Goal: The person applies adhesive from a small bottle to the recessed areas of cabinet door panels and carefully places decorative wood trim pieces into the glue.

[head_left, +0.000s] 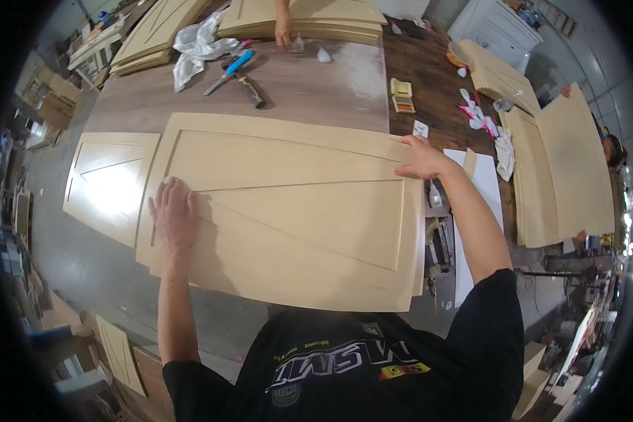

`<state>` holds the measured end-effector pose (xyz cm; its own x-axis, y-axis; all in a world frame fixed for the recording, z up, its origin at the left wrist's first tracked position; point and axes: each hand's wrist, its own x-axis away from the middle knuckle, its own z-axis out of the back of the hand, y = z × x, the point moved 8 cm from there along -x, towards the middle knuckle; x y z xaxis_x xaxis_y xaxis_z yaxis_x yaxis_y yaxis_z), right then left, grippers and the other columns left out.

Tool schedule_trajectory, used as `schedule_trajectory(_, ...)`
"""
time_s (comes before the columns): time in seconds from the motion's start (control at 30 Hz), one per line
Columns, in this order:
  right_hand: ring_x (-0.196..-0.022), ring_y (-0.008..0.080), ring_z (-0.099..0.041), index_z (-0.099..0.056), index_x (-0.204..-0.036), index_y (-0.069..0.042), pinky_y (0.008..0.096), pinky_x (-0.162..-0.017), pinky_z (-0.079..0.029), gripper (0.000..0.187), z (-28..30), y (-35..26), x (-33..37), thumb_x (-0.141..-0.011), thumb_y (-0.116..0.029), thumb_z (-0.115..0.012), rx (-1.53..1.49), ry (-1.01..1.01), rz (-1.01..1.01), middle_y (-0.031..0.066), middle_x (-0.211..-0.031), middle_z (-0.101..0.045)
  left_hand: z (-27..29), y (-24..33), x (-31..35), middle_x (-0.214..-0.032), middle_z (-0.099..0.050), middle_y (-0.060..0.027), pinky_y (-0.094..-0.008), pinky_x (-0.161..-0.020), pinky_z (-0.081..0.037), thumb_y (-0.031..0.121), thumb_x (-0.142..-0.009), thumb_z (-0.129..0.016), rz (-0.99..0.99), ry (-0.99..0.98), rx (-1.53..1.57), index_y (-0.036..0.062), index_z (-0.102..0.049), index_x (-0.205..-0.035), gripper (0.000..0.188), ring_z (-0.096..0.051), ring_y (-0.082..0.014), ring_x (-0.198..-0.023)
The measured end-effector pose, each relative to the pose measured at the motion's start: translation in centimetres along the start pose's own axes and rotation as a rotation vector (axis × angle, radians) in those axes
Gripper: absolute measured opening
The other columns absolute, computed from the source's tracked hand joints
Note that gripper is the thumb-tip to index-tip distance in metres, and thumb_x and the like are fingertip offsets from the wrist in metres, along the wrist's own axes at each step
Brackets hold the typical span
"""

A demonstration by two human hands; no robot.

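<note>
A large cream cabinet door panel (pixel 295 232), with a raised border and slanting lines, lies flat before me. It seems to rest on another panel, whose edge shows beneath. My left hand (pixel 172 214) lies on its left border, fingers stretched out and holding nothing. At the far right corner, my right hand (pixel 423 158) rests on the border with thumb and fingers apart. A second, smaller cream panel (pixel 109 176) sits to the left, glaring with reflected light and partly under the large one.
Beyond lie a blue-handled tool (pixel 239 62), a hammer-like tool (pixel 251 91), white cloth (pixel 200 49) and stacked panels (pixel 302 29). Another person's hand (pixel 283 32) is by a small clear bottle (pixel 297 45). At right, someone holds a raised panel (pixel 577 165); a yellow case (pixel 401 95) lies open.
</note>
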<state>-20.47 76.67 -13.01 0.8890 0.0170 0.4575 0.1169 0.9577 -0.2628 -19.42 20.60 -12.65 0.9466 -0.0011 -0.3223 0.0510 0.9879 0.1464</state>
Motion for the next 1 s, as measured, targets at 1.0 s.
schedule_trajectory(1.0,-0.143,0.0354,-0.05,-0.031,-0.159,-0.002,0.0419,-0.117,-0.042,0.102,-3.2,4.5,2.8,-0.082,-0.04,-0.086,-0.474,0.319,-0.129,0.0239,-0.154,-0.052,-1.0,-0.2,0.2,-0.152,-0.054,-0.007,-0.0571,-0.126,-0.022,0.032,-0.103,-0.06,0.03,-0.042,-0.027,0.0147,-0.057,-0.142,0.043,-0.041,-0.027,-0.149)
